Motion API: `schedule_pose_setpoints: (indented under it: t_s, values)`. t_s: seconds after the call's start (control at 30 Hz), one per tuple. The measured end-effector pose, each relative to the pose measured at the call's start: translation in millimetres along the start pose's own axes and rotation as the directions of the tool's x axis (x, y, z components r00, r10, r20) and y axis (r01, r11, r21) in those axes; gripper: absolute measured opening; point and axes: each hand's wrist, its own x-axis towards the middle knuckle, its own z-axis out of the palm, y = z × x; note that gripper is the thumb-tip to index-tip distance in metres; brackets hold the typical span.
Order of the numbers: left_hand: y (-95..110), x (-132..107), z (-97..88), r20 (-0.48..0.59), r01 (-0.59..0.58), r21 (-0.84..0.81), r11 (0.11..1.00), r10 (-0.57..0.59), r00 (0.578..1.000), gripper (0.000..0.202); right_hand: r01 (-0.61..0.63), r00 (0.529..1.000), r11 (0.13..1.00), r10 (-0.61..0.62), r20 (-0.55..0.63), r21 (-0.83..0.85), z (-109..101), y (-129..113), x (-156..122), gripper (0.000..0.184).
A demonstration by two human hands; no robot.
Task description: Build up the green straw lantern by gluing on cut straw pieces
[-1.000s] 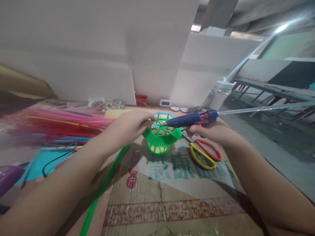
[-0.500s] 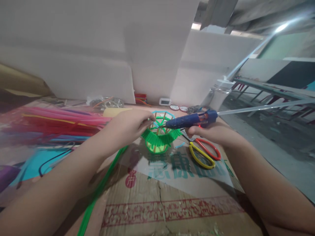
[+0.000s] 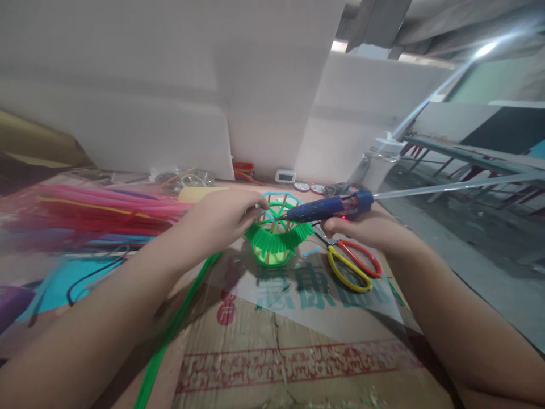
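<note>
A small round craft frame (image 3: 279,237) of wooden sticks stands upright on the work surface, with a ruffled green pipe-cleaner band around it and green spokes on top. My left hand (image 3: 232,211) is closed at its left upper edge; the fingertips are partly hidden. In my right hand (image 3: 361,228) is a blue hot glue gun (image 3: 317,210) with a lit red light and a long clear glue stick (image 3: 447,187) out of its back. Its nozzle points left, at the spokes. A long green pipe-cleaner strip (image 3: 170,329) runs under my left forearm toward me.
Scissors (image 3: 349,271) with one red and one yellow handle lie beside the frame. Bundles of pink and red pipe cleaners (image 3: 114,213) lie at left, near a blue sheet (image 3: 57,284). Behind are a small digital clock (image 3: 285,176), a clear bottle (image 3: 378,165) and white panels (image 3: 264,113).
The glue gun has shifted very slightly left and down with my right hand. My left hand and the craft frame stay in place.
</note>
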Motion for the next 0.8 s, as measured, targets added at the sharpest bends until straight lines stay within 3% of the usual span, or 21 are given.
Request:
schedule_pose_setpoints:
  t_s: [0.2,0.57,0.67,0.8]
  values:
    - [-2,0,-0.2,0.004,-0.003,-0.011,1.000,0.003,1.000,0.026,-0.059,0.998,0.998,0.059,0.001,-0.033,-2,-1,2,0.034]
    - [-7,-1,4.7,-0.017,-0.025,-0.089,0.996,0.024,1.000,0.025,0.046,0.999,0.999,-0.046,0.012,0.025,-6,5,-1,0.036]
    - [-6,-2,4.1,-0.025,-0.035,-0.085,0.996,0.033,0.999,0.024,0.042,0.998,0.999,-0.043,0.047,0.020,-3,-1,-1,0.037]
    - [-5,-2,3.7,-0.019,-0.032,-0.086,0.996,0.030,0.999,0.024,-0.002,1.000,1.000,0.002,0.004,-0.003,1,-8,-2,0.033]
